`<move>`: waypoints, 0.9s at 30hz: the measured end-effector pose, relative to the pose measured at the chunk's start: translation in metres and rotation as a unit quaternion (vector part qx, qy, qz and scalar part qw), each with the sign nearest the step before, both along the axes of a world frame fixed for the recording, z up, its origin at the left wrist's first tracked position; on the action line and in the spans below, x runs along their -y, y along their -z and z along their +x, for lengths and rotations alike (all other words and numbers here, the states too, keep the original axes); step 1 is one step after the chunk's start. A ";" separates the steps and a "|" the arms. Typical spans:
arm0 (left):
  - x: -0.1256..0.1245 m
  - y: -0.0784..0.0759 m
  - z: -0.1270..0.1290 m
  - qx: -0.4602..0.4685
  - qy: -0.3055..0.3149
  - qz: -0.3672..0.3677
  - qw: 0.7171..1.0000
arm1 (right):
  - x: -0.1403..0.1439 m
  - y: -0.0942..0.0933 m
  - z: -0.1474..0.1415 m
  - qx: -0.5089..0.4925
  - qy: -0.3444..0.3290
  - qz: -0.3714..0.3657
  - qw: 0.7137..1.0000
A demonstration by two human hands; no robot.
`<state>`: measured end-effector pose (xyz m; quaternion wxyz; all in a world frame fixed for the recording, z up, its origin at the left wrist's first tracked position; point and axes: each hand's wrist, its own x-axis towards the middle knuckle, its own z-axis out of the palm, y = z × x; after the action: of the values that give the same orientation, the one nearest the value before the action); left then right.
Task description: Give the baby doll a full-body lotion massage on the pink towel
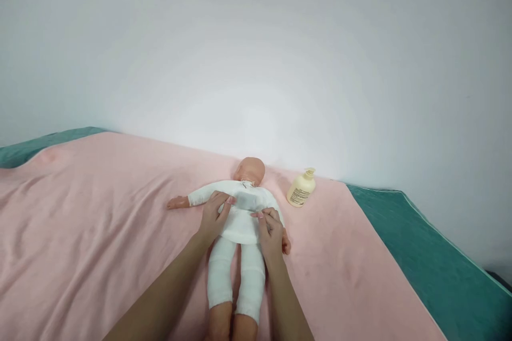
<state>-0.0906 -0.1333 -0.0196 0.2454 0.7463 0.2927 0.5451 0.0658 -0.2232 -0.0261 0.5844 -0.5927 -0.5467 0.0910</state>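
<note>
Two bare hands rest on one soft-bodied baby doll in a white knitted suit (240, 224), which lies on its back on a pink fleece blanket (100, 213), head toward the wall. The left hand (214, 217) lies flat on the doll's chest at its own side, fingers (224, 202) stretched out and slightly spread, pressing on the white cloth without gripping it. The right hand (270, 232) sits on the doll's other flank near the hip; its fingers (264, 216) are bent and drawn together, the tips touching the hem of the white top, though whether they pinch the cloth cannot be told. One doll arm reaches out sideways over the blanket, bare hand showing; both legs run down between the person's forearms. One cream plastic pump bottle with a printed label (301, 188) stands tilted on the blanket just beside the doll's head, apart from both hands. One teal sheet (420, 256) shows under the blanket at either side.
</note>
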 end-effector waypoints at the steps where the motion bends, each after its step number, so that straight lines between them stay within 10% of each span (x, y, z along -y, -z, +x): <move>1: 0.004 0.001 -0.002 -0.006 0.026 0.004 1.000 | 0.005 0.001 -0.001 0.005 -0.012 -0.003 1.000; 16: 0.009 0.012 -0.002 -0.102 0.178 -0.135 0.969 | 0.011 0.006 -0.005 0.049 -0.095 -0.082 0.991; 27: 0.001 0.011 -0.005 -0.079 0.163 -0.046 0.982 | 0.009 0.014 -0.003 0.042 -0.047 -0.047 0.997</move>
<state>-0.0953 -0.1347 -0.0302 0.3412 0.8125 0.2108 0.4230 0.0633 -0.2321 -0.0399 0.5276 -0.5968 -0.5927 0.1191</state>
